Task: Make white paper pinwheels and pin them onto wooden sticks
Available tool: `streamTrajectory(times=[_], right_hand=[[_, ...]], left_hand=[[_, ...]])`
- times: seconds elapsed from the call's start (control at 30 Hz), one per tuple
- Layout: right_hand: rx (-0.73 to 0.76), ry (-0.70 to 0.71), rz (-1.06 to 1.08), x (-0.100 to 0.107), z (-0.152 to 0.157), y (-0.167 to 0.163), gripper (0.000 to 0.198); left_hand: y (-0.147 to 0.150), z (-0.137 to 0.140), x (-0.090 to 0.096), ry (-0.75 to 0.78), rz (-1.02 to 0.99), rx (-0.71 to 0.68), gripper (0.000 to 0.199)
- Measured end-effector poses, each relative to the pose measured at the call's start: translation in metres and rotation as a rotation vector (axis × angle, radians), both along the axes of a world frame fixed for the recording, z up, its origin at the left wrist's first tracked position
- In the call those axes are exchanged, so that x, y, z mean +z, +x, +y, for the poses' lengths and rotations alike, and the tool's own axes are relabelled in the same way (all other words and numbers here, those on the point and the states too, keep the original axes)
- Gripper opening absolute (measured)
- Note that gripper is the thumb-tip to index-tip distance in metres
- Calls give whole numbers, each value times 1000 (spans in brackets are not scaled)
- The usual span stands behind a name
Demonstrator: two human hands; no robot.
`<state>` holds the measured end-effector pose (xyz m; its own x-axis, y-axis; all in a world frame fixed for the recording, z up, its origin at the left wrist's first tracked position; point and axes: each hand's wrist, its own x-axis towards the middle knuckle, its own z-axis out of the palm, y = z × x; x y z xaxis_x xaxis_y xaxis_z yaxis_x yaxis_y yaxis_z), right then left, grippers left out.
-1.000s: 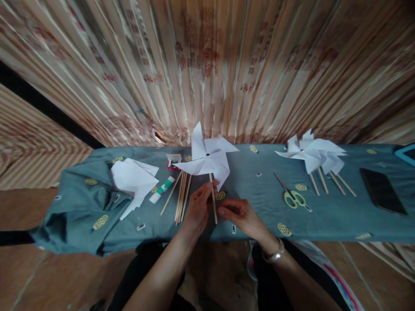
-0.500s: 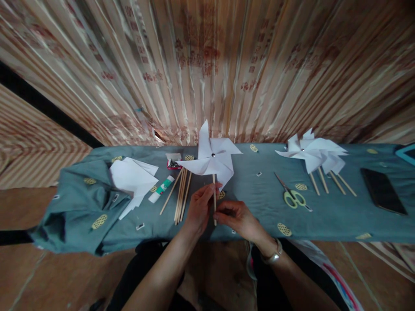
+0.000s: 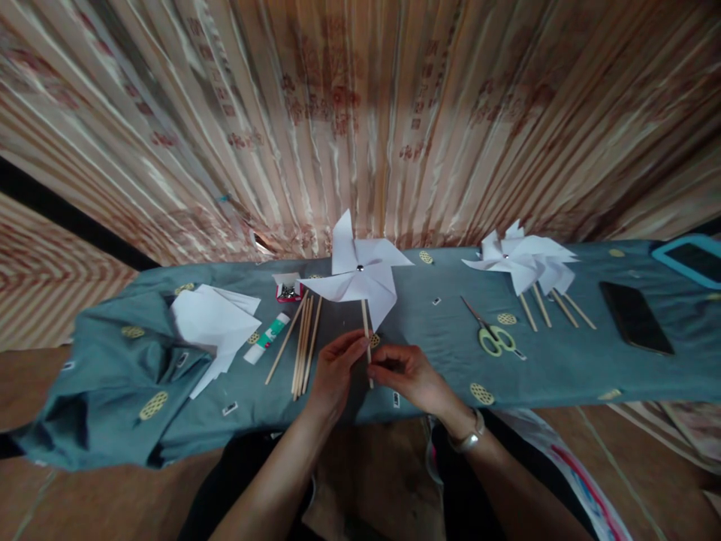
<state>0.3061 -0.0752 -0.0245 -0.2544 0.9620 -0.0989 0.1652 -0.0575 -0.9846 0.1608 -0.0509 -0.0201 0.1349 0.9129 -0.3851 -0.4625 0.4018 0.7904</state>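
A white paper pinwheel [image 3: 376, 263] with a silver pin at its centre stands out in front of me on a thin wooden stick. My left hand [image 3: 338, 368] pinches the stick just below the paper blades. Lower down, the thumb and fingers of my right hand [image 3: 406, 376] close on the same stick near its bottom end. Left of the pinwheel lie several loose wooden sticks [image 3: 304, 346], beside a small red box of metal pins [image 3: 289, 288]. A green and white glue stick [image 3: 266, 338] rests farther left.
Folded white paper pieces [image 3: 217, 319] lie at the left on the grey-green cloth [image 3: 439, 330]. To the right are scissors with light green handles [image 3: 496, 340], several finished pinwheels [image 3: 529, 259], a black phone [image 3: 635, 317] and a blue-framed device [image 3: 690, 259]. A pleated curtain [image 3: 360, 113] hangs behind.
The camera view has turned slightly to the right, shifting the table's things leftward. My left hand sits a little lower on the stick; both hands still hold the pinwheel.
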Motion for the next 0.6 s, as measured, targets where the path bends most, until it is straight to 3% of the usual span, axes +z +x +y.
streamTrajectory(times=[0.2,0.4,0.6], right_hand=[[-90,-23,67,0,6,14,27],[-486,-44,367,0,24,31,36],[-499,-132,565,2,28,28,39]], left_hand=[[1,0,-3,22,31,-3,34],[5,-3,-10,15,83,-26,32],[10,-7,-14,17,115,-67,30]])
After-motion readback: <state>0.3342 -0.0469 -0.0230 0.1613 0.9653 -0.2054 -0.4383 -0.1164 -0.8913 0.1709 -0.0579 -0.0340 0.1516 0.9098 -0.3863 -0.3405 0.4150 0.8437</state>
